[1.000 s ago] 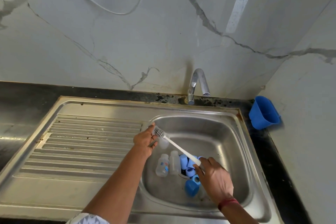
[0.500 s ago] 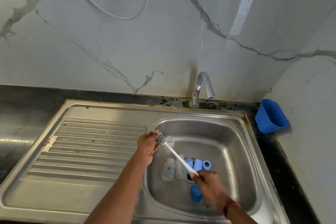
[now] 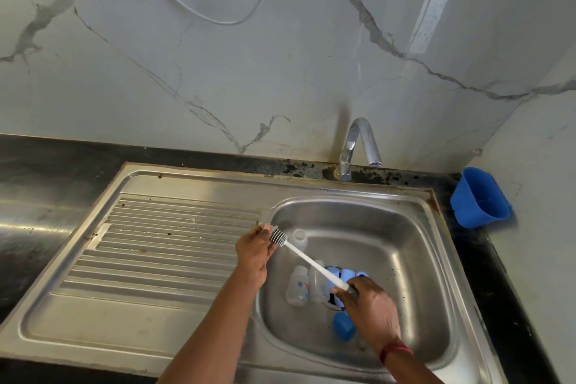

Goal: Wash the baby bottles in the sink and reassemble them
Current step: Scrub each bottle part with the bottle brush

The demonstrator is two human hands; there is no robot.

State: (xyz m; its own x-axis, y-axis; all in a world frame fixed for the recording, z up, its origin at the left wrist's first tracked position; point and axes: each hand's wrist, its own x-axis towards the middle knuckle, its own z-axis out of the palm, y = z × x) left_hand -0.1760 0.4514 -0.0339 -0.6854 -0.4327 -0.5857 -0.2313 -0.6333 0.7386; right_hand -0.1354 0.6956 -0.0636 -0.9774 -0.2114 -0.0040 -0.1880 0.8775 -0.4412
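Stainless steel sink [image 3: 405,259] sits in the black counter [image 3: 46,165], its ribbed drainboard [image 3: 156,243] at nine o'clock and its basin at three. Over the basin's ten o'clock rim, the person's left hand [image 3: 254,248] has its fingers curled round a small pale part [image 3: 266,227] (too small for me to name), held against the bristled head of a white brush [image 3: 308,260]. The right hand [image 3: 372,309], towards the basin's six o'clock, grips the handle's end in a closed fist. A single clear bottle [image 3: 300,238] sits just beside the brush head. Two clear bottles [image 3: 297,285] lie side by side on the basin floor by the drain. Blue caps [image 3: 347,275] are clustered at their three o'clock, and a larger blue cap [image 3: 343,326] lies at five. The faucet [image 3: 358,146] stands at twelve.
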